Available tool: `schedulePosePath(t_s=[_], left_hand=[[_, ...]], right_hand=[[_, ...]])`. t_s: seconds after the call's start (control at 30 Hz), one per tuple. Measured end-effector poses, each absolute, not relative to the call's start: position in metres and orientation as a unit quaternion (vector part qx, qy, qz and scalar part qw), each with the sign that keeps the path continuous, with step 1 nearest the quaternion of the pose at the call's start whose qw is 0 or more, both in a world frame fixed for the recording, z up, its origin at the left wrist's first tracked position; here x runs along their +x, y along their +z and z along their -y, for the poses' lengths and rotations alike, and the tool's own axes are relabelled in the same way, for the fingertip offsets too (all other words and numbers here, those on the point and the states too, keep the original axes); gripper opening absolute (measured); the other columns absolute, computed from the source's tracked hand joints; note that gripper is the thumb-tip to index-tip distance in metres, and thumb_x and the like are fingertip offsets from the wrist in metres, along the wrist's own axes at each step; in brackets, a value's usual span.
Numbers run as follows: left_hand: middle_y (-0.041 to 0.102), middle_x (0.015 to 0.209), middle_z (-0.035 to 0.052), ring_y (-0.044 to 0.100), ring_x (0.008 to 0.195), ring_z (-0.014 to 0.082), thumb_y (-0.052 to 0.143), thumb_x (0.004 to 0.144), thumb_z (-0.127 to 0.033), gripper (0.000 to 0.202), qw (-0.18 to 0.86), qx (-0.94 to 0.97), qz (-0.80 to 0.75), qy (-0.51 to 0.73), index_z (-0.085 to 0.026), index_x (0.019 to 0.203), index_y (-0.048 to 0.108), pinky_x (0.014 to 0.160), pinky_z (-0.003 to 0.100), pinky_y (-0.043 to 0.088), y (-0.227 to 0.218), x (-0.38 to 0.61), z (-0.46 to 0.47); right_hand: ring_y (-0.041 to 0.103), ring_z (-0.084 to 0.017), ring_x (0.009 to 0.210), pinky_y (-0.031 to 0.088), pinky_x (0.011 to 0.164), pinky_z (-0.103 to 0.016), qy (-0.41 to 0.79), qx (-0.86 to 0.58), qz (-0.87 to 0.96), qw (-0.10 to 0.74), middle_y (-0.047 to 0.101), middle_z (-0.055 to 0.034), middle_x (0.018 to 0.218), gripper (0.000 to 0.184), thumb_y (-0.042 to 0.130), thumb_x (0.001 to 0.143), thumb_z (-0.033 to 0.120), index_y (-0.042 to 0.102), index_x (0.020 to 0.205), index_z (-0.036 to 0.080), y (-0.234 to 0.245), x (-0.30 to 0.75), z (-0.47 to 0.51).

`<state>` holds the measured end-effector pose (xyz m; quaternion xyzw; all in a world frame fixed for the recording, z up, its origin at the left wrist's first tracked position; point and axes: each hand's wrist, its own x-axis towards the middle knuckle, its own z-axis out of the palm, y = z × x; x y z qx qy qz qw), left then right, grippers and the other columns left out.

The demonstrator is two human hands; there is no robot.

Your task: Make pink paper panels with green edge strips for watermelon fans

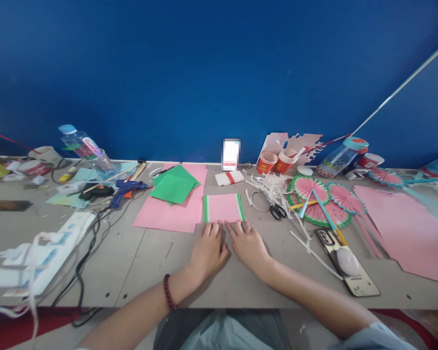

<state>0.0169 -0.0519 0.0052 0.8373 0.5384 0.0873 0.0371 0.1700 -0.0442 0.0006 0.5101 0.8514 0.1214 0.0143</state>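
A small pink paper sheet [224, 207] with green strips along its left and right edges lies flat on the grey table [149, 262]. My left hand [208, 250] rests palm down with its fingers stretched out, the fingertips pressing the sheet's near edge. My right hand [247, 243] lies flat beside it, fingers spread, also touching the near edge. Neither hand grips anything. A dark red bead bracelet sits on my left wrist.
Left of the sheet lie large pink paper [171, 214] and green sheets [174, 187], a blue glue gun [126, 189], cables and a power strip [47, 253]. To the right are scissors [276, 210], white paper strips, watermelon paper fans [316, 199], red paper cups [275, 162], a phone [346, 262] and more pink paper [409, 233].
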Motion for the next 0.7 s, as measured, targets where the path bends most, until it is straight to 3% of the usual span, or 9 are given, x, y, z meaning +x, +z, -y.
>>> schedulePosePath(t_s=[0.2, 0.43, 0.7], left_hand=[[0.056, 0.116, 0.0159, 0.048, 0.111, 0.0289, 0.044, 0.083, -0.025, 0.046, 0.029, 0.836, -0.540, 0.093, -0.008, 0.126, 0.050, 0.099, 0.043, 0.039, -0.001, 0.018, 0.052], [0.049, 0.131, 0.0197, 0.043, 0.124, 0.0314, 0.043, 0.082, -0.023, 0.051, -0.009, 0.839, -0.534, 0.098, -0.004, 0.129, 0.047, 0.103, 0.044, 0.036, -0.009, 0.017, 0.053], [0.054, 0.120, 0.0165, 0.046, 0.117, 0.0295, 0.043, 0.081, -0.020, 0.045, 0.018, 0.831, -0.545, 0.108, -0.009, 0.124, 0.051, 0.098, 0.044, 0.040, -0.006, 0.017, 0.053]], right_hand=[[0.056, -0.030, 0.107, 0.052, 0.077, -0.039, 0.136, 0.506, -0.851, 0.030, 0.058, -0.0196, 0.117, 0.051, 0.051, 0.087, 0.018, 0.046, 0.137, 0.015, 0.004, 0.170, 0.044], [0.056, -0.031, 0.107, 0.053, 0.076, -0.039, 0.146, 0.511, -0.847, 0.017, 0.059, -0.0200, 0.116, 0.047, 0.050, 0.086, 0.014, 0.049, 0.133, 0.009, -0.001, 0.171, 0.044], [0.058, -0.029, 0.106, 0.054, 0.074, -0.035, 0.138, 0.525, -0.839, 0.006, 0.060, -0.0211, 0.113, 0.042, 0.048, 0.085, 0.008, 0.055, 0.126, 0.006, 0.000, 0.171, 0.045]])
